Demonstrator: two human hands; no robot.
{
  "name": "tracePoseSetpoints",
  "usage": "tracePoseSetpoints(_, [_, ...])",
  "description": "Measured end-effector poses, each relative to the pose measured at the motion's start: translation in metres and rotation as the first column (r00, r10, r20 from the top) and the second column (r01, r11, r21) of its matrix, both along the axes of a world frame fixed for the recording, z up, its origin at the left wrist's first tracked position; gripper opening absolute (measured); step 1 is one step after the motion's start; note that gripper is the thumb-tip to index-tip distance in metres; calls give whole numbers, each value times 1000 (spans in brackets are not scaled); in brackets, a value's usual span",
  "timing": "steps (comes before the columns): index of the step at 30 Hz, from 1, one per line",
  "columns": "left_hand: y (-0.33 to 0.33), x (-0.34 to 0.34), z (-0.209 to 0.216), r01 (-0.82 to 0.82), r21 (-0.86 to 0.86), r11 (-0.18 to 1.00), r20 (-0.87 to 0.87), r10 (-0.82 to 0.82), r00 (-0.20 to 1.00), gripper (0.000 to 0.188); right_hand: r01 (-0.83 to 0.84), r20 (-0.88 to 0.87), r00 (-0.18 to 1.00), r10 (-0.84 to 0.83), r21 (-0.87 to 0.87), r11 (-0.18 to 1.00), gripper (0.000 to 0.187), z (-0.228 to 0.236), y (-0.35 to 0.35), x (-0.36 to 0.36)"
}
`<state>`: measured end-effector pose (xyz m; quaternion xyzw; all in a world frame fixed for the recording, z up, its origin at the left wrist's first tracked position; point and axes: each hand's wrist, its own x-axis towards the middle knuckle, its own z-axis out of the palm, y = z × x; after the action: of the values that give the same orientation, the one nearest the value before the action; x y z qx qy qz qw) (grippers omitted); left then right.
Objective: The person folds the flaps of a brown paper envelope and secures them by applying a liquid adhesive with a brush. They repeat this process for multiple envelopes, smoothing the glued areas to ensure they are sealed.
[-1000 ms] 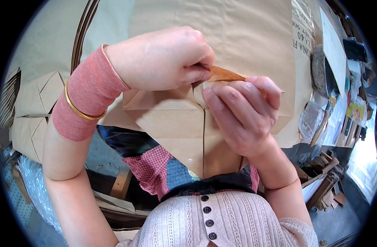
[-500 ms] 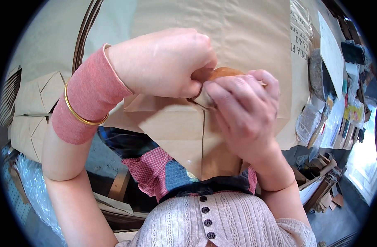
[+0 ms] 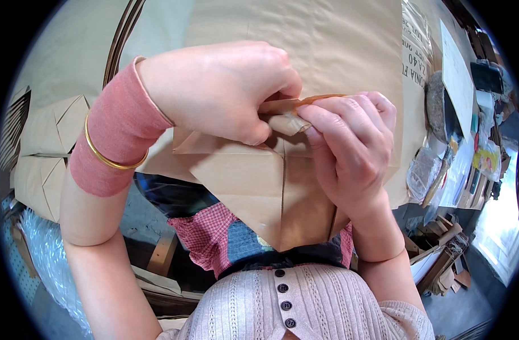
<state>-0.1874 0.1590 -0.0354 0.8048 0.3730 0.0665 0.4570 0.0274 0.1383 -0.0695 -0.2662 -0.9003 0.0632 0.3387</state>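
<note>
A brown kraft paper bag lies at the table's near edge, its folded, pointed end hanging over toward my lap. Bent over its far part, my left hand has its fingers curled down into the paper, with the fingertips partly hidden. My right hand pinches the bag's paper between thumb and fingers just to the right. Between the two hands a crumpled, rolled paper flap sticks up, with an orange-brown edge behind it.
Brown paper covers the table beyond my hands. Folded paper pieces are stacked at left. To the right lie a grey rounded object, a clear plastic packet and a brush-like tool. Clear plastic wrap sits lower left.
My right hand has shifted slightly right, and the gap between my hands has widened. More of the rolled paper flap shows between them. The left hand has opened its grip a little.
</note>
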Motion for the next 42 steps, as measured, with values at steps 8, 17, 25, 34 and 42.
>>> tracePoseSetpoints(8, [-14, 12, -11, -84, 320, 944, 21, 81, 996, 17, -13, 5, 1000, 14, -135, 991, 13, 12, -1, 0])
tracePoseSetpoints(17, [-3, 4, 2, 19, 70, 997, -30, -17, 999, 12, 4, -81, 997, 7, 126, 992, 10, -12, -5, 2])
tracePoseSetpoints(25, [-7, 6, -1, -45, 114, 992, 51, 39, 998, 6, 15, -55, 998, -5, 190, 982, 12, -11, -10, 1])
tracePoseSetpoints(34, [-5, 11, 0, 80, 267, 960, -135, -45, 990, 7, 12, -20, 1000, -8, 187, 982, 14, -12, -15, 0])
tracePoseSetpoints(42, [-8, 9, -8, 113, 302, 947, -146, -72, 987, 9, 22, -40, 999, -16, 167, 986, 14, -14, -16, -1])
